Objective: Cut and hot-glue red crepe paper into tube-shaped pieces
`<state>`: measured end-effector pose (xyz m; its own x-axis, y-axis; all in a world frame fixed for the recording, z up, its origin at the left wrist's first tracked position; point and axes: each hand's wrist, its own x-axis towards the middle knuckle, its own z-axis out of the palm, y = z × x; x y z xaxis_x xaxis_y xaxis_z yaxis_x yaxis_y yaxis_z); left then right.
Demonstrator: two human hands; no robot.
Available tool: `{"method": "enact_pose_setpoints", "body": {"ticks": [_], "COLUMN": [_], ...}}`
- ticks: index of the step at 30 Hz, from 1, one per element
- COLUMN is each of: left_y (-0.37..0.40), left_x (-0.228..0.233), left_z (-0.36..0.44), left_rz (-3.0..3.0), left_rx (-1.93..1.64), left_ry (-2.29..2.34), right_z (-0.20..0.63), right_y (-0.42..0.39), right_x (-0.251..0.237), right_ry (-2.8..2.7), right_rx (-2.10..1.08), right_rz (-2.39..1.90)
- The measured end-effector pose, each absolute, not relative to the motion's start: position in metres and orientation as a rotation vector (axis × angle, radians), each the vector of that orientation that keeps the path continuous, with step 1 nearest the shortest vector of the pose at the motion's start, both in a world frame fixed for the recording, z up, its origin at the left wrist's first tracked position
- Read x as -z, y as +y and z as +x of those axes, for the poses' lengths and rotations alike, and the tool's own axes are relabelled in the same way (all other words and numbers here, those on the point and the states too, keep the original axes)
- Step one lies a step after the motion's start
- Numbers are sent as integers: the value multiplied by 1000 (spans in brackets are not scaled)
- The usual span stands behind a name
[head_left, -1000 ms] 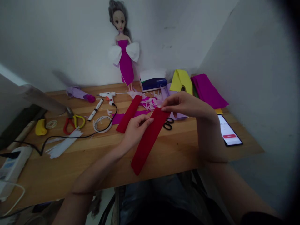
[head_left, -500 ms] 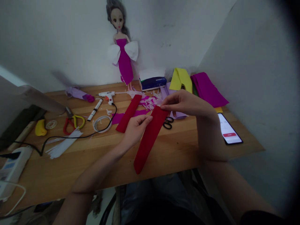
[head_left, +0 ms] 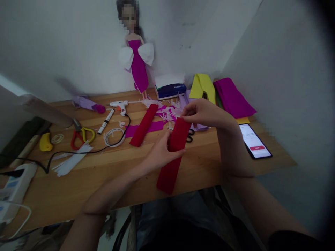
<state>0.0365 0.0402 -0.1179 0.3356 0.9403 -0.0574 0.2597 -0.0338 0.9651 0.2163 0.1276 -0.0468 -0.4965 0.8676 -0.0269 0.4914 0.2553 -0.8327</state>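
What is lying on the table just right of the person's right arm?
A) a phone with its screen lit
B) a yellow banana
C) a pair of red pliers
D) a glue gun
A: the phone lies screen-up and lit on the wooden table, right of the right hand, which pinches the red paper strip.
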Motion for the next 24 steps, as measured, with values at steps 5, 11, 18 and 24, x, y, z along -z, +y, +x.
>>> {"method": "enact_pose_setpoints", "body": {"ticks": [5,11,18,24], "left_y": [41,49,53,52], "left_x": [116,114,118,113], "left_z": [35,30,27,25], "left_rz": [1384,1051,951,916], "left_rx": [-738,-622,-647,-792], "left_ry": [1040,858,775,717], "right_z": [215,220,218,203], "right_y": [133,137,137,111], "right_x": [49,50,52,67], "right_ry": [-2068,-2168,-2005,-1839], "right_rx": [-1244,-1276,-1352,-1724], "right_rz": [-1194,-1107,-1088,-848]}}
